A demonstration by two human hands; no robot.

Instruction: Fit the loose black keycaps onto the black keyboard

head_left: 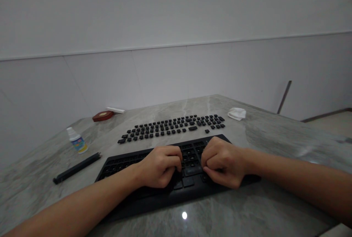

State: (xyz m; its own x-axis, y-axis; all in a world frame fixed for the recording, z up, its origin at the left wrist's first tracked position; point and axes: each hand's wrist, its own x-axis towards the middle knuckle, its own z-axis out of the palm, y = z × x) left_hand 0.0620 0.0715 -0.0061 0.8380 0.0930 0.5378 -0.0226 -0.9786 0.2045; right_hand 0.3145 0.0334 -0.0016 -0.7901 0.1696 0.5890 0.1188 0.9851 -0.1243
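A black keyboard (154,200) lies in front of me on the marbled table, many of its key sockets bare. My left hand (162,167) rests over its middle, with curled fingers pressed down near the keys; the fingertips are hidden. Over the right part of the board is my right hand (222,161), closed with the thumb against the bent fingers. Whether either hand pinches a keycap cannot be made out. Behind the board, loose black keycaps (157,134) are laid out in rows, in keyboard order.
To the left stand a white spray bottle (77,141) with a blue label and a dark brush-like stick (77,167). A red-brown box (103,116) and a white strip (115,110) lie far left. A crumpled white cloth (237,113) lies back right. The wall (165,75) borders the table.
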